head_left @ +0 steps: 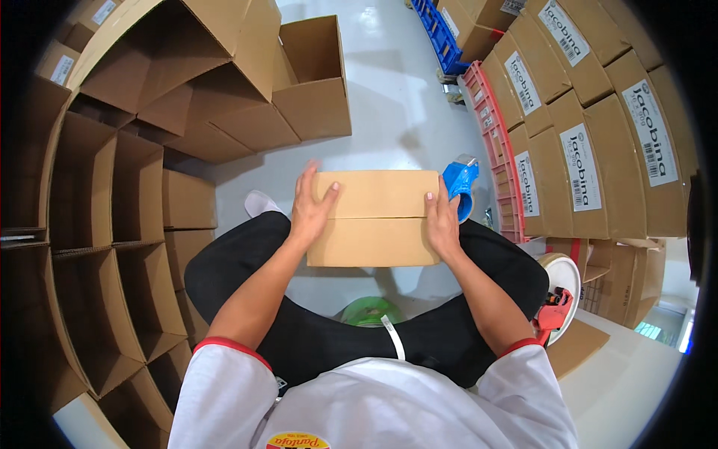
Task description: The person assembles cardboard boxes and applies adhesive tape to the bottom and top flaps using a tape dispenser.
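A small brown cardboard box (375, 196) is between my knees, its top flaps folded down and meeting along a seam with no tape visible on it. My left hand (307, 211) grips the box's left side, its thumb lying over the top edge. Against the right side is my right hand (444, 226), its fingers partly hidden behind the edge and a thumb on the top. Just beyond that hand, a blue tape dispenser (459, 182) sits by the box's far right corner.
Open empty cartons (313, 105) stand at far left, and more are stacked along the left (142, 292). Labelled closed cartons (580, 161) rise at right behind a red plastic crate (497, 153). A red handheld tool (553, 314) rests on a white round lid. Something green and round (372, 310) lies below me.
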`<state>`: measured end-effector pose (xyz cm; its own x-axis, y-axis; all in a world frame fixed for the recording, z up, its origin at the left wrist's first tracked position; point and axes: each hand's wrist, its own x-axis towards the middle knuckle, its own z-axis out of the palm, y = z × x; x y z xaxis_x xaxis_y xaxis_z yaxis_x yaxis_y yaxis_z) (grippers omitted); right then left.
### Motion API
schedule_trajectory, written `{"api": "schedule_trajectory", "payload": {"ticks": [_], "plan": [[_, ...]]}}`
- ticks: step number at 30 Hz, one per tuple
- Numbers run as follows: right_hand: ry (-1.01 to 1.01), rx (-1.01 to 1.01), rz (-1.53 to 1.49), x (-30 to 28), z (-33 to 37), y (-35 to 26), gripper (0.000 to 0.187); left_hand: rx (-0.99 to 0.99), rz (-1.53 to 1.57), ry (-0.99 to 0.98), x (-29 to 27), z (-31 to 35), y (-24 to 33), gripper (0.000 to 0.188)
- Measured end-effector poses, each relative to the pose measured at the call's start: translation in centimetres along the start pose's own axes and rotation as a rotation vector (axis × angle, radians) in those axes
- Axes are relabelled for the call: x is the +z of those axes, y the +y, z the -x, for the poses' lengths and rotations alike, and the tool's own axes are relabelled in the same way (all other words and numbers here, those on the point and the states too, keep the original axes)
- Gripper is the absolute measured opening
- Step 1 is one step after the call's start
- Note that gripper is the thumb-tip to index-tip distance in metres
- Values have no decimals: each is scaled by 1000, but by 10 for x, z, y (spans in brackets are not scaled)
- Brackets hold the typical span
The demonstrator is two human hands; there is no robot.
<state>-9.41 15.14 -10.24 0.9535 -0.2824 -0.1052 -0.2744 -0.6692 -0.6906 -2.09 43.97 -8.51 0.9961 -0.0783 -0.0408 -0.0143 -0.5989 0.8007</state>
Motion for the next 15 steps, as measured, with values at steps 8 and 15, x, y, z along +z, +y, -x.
{"api": "schedule_trajectory", "payload": {"ticks": [8,15], "plan": [[93,2,-103,-35,-11,-19,69,-10,50,16,-6,3,6,56],[207,-58,-832,-87,-36,-67,62,4,109,6,-2,2,-8,57]]}}
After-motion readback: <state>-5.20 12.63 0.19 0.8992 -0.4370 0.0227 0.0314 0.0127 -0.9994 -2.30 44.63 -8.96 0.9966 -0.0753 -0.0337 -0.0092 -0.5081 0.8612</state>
